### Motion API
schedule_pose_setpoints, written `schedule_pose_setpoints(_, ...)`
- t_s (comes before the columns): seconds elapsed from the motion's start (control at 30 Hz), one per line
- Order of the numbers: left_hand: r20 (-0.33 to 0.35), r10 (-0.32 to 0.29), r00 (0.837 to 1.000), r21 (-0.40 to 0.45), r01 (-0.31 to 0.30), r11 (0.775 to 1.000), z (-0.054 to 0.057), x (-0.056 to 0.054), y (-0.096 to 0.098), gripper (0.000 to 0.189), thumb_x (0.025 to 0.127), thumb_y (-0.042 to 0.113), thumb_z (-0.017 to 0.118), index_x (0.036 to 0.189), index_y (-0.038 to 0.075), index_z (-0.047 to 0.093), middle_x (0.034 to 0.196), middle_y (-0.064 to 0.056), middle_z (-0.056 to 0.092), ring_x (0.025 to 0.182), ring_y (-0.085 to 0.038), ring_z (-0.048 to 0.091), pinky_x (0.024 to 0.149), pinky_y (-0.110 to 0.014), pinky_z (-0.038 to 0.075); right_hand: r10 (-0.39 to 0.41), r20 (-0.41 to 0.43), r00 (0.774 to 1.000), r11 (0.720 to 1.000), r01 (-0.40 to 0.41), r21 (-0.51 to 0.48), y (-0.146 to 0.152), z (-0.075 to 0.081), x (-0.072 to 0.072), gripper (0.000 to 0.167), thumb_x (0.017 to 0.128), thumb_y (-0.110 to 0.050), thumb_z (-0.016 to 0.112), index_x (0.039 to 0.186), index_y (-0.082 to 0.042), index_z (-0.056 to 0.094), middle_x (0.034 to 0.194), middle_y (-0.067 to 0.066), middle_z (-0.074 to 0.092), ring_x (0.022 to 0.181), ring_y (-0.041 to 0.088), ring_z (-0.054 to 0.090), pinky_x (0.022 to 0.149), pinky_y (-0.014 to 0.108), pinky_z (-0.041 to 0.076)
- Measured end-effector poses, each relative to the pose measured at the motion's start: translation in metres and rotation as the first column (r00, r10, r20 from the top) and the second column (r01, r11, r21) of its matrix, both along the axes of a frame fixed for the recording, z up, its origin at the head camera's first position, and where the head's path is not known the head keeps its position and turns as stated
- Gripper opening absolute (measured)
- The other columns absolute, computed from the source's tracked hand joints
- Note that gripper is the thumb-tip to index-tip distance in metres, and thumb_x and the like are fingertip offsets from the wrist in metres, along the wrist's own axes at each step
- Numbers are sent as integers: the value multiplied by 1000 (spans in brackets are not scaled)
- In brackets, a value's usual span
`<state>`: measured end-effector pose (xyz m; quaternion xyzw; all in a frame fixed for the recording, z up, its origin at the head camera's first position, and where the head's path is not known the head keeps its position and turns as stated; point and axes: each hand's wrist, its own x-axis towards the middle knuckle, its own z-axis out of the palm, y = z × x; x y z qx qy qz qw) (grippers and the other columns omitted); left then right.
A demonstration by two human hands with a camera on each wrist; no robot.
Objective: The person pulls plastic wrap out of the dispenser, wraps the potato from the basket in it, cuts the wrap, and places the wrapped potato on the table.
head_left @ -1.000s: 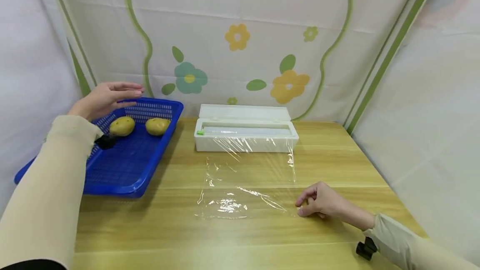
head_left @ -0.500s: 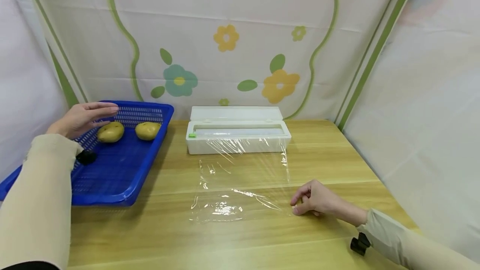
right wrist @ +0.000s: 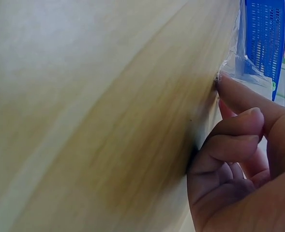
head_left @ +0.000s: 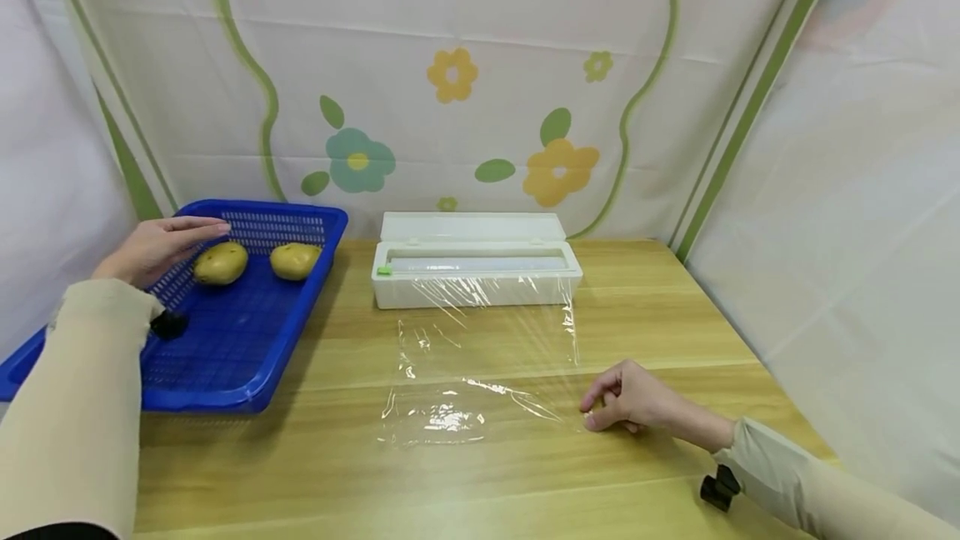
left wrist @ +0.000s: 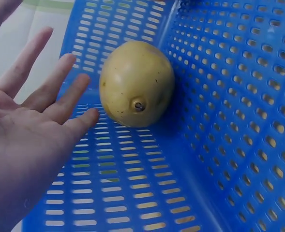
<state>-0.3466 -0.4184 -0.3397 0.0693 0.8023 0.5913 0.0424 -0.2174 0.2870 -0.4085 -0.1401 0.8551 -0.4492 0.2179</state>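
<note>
My left hand (head_left: 153, 250) is over the left side of the blue plastic basket (head_left: 255, 386), with fingers extended beside a yellow potato (head_left: 222, 263). In the left wrist view the fingertips come close to that potato (left wrist: 136, 84) and hold nothing. A second potato (head_left: 294, 261) lies to its right in the basket. Down at the right, my right hand (head_left: 633, 398) pinches a corner of clear cling film (head_left: 480, 382) between thumb and forefinger, its other fingers curled. The film runs from a white dispenser box (head_left: 480, 292) with its lid raised, and spreads over the wooden table.
A small green slider (head_left: 384, 271) sits at the left of the box's front edge. Behind the table (head_left: 465, 490) hangs a white flowered cloth (head_left: 420, 15), with more white cloth at both sides. Each sleeve cuff has a black wrist camera (head_left: 718, 487).
My left hand has come down from above the basket's back rim to beside the left potato. My right hand keeps its pinch on the film; the head view has shifted slightly right.
</note>
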Motion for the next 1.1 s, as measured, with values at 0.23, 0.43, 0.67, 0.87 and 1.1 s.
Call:
schedule_pose_setpoints(0.23,-4,-88,996,79,88,993,-1,-4,7,28,105,20,51,126,21,68,116,16,65,109,0,58,92,-21,47,-3,12,1000,1000,2,8,3,-1,0,22,72,-16,89,89,-6,77,52,1,53,37,5,38,37,19,33)
schedule_pose_setpoints(0.43,21,-123,992,163,119,979,-9,-7,8,27,104,10,51,120,17,71,116,9,67,112,-8,60,91,-26,49,20,1,1000,1000,-20,8,2,0,-1,22,73,-16,88,89,-6,76,53,7,55,36,6,38,36,18,34)
schedule_pose_setpoints(0.67,4,26,1000,-217,-24,976,-14,-9,18,61,94,29,70,142,0,48,132,-2,57,109,-1,54,98,-34,44,13,3,1000,1000,-13,-10,1,0,-1,22,73,-12,88,89,-4,76,54,9,55,35,7,38,36,19,33)
schedule_pose_setpoints(0.87,-8,36,999,-408,-36,912,-14,-13,23,80,89,35,75,147,-5,38,146,-30,39,128,-37,40,106,-59,29,3,9,1000,1000,-2,-22,1,1,0,21,73,-11,87,89,-4,76,55,9,56,36,7,38,36,19,33)
schedule_pose_setpoints(1.1,15,46,999,-412,-36,911,-18,-14,20,83,88,33,76,150,-4,33,149,-29,34,135,-42,33,107,-59,27,-2,10,1000,1000,2,-22,1,1,2,22,73,-11,88,89,-3,76,55,9,56,36,7,38,36,19,33)
